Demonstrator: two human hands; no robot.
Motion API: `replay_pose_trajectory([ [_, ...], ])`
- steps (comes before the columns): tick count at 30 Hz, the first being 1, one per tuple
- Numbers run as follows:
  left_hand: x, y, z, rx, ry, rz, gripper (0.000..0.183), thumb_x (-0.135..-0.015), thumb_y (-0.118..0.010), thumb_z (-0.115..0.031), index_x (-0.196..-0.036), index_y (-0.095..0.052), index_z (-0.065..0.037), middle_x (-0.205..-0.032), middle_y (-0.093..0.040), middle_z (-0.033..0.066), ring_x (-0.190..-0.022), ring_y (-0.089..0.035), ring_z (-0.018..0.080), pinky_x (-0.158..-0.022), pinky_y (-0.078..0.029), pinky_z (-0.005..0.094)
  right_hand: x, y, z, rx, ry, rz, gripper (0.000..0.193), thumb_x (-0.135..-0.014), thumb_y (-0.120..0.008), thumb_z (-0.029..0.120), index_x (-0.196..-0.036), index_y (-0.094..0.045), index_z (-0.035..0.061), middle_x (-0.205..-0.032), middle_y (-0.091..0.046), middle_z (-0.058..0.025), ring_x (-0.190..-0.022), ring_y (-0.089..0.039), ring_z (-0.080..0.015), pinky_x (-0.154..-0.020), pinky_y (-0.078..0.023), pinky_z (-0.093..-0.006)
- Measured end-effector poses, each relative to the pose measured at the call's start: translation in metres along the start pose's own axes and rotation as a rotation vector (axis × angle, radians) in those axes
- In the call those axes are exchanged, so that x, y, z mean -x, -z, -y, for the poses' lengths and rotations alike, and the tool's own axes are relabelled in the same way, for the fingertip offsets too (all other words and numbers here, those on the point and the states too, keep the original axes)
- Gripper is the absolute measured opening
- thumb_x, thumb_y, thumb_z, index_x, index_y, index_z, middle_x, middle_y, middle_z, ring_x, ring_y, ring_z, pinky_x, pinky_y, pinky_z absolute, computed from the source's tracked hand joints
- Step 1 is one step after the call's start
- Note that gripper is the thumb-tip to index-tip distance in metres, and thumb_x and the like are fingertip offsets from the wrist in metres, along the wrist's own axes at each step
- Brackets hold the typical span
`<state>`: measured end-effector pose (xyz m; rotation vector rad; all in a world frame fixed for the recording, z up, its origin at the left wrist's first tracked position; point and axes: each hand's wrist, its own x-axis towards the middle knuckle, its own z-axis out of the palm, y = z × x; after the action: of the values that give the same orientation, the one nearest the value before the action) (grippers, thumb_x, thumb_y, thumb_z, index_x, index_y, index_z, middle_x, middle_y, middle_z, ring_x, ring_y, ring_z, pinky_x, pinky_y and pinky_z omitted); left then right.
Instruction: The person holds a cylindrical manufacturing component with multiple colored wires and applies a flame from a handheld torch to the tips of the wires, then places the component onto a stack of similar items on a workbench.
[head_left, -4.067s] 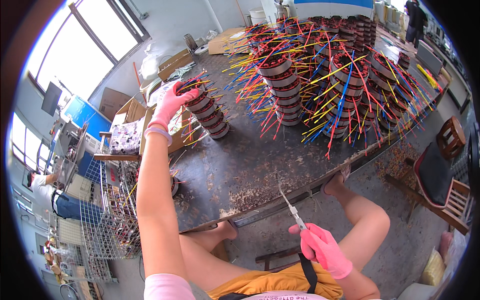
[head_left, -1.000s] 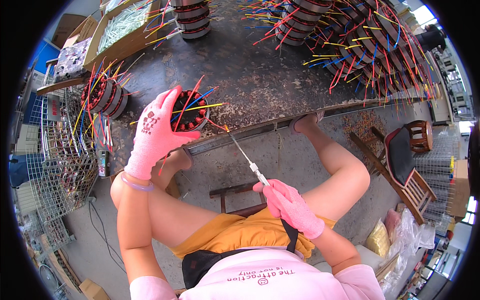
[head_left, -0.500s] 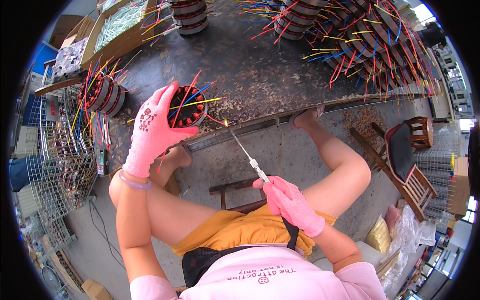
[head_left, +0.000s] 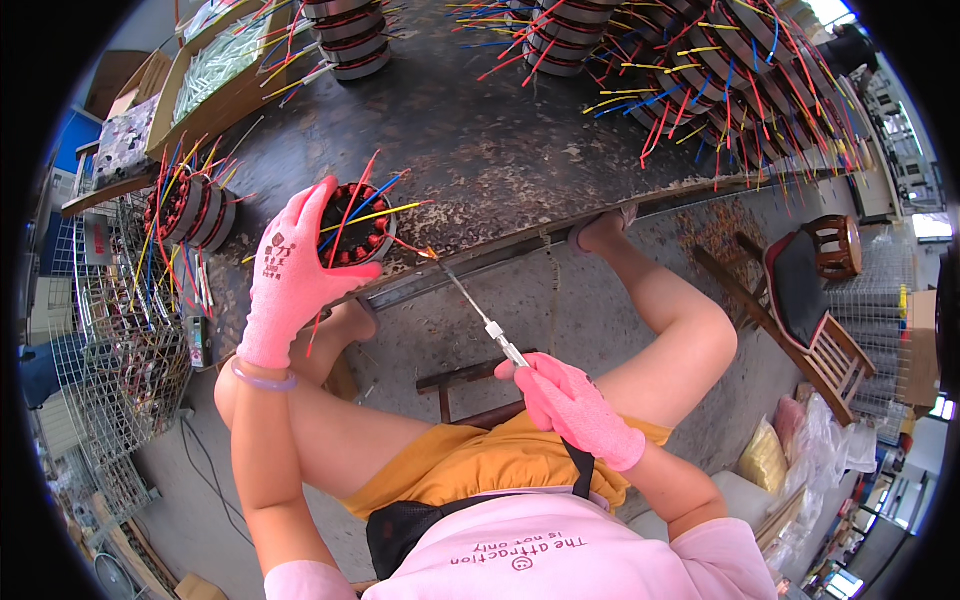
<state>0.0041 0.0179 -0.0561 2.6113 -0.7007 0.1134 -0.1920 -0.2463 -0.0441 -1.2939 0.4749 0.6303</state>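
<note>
My left hand [head_left: 290,270], in a pink glove, wraps round a motor stator [head_left: 377,243] at the table's front edge. The stator is a ring with dark red windings; red, blue and yellow leads stick out of it. In my right hand [head_left: 582,408], also gloved in pink, is a thin rod-shaped torch [head_left: 494,331] with a pale handle. A small orange flame [head_left: 428,254] burns at its tip, right at the end of a red lead reaching out from the stator. The fingers of my right hand are closed round the handle.
Stacked stators [head_left: 200,212] stand left of my left hand, another stack [head_left: 355,45] at the back, and a large pile [head_left: 740,90] at the right. A box of white sleeves [head_left: 220,75] sits back left. A wooden chair [head_left: 810,300] stands on the floor to the right.
The flame at the torch tip has turned from a small upright glow to a wider orange one at the red lead's end. The view has shifted slightly; both hands keep their hold.
</note>
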Motion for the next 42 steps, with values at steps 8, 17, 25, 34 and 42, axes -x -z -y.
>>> replay_pose_trajectory([
  [8,-0.0003,0.0003,-0.0016,0.002,0.010,-0.001,0.097,-0.056,-0.089,-0.031,-0.139,-0.049,-0.001,-0.132,-0.057,0.0176,-0.120,-0.056,0.0363,-0.103,-0.045,0.0430,-0.0019,0.0040,-0.0002,0.101,0.009,0.053,0.033,-0.105,-0.044,0.025,-0.121,-0.058,0.0004,-0.065,-0.044,0.0034,-0.054,-0.040,-0.0051,-0.051,-0.034,-0.0234],
  [17,0.0003,-0.0001,-0.0026,-0.008,0.008,-0.009,0.096,-0.056,-0.088,-0.032,-0.139,-0.049,0.000,-0.132,-0.057,0.0180,-0.119,-0.057,0.0369,-0.103,-0.045,0.0431,0.0009,0.0000,0.0026,0.021,-0.013,0.001,0.032,-0.103,-0.049,0.028,-0.119,-0.061,0.0034,-0.060,-0.042,0.0054,-0.051,-0.033,-0.0030,-0.047,-0.025,-0.0218],
  [25,0.0013,0.0004,-0.0017,-0.015,0.009,-0.008,0.096,-0.057,-0.089,-0.032,-0.139,-0.049,0.000,-0.132,-0.057,0.0184,-0.119,-0.056,0.0373,-0.103,-0.045,0.0432,0.0000,0.0003,0.0027,0.054,-0.001,0.024,0.032,-0.104,-0.048,0.027,-0.120,-0.060,0.0030,-0.064,-0.043,0.0052,-0.052,-0.034,-0.0034,-0.049,-0.028,-0.0224],
  [34,0.0004,-0.0003,-0.0017,0.000,-0.005,-0.006,0.098,-0.057,-0.090,-0.032,-0.141,-0.047,-0.002,-0.132,-0.057,0.0184,-0.119,-0.056,0.0377,-0.102,-0.045,0.0440,0.0021,0.0019,0.0062,0.101,0.002,0.031,0.031,-0.104,-0.046,0.025,-0.120,-0.059,0.0017,-0.063,-0.044,0.0030,-0.052,-0.038,-0.0045,-0.050,-0.032,-0.0233],
  [42,0.0008,-0.0004,-0.0030,-0.009,0.016,0.004,0.099,-0.058,-0.090,-0.032,-0.142,-0.047,-0.002,-0.132,-0.056,0.0192,-0.118,-0.057,0.0376,-0.101,-0.046,0.0440,-0.0016,0.0049,-0.0023,0.094,0.010,0.039,0.030,-0.105,-0.046,0.024,-0.120,-0.060,0.0015,-0.063,-0.044,0.0016,-0.054,-0.041,-0.0064,-0.052,-0.036,-0.0245],
])
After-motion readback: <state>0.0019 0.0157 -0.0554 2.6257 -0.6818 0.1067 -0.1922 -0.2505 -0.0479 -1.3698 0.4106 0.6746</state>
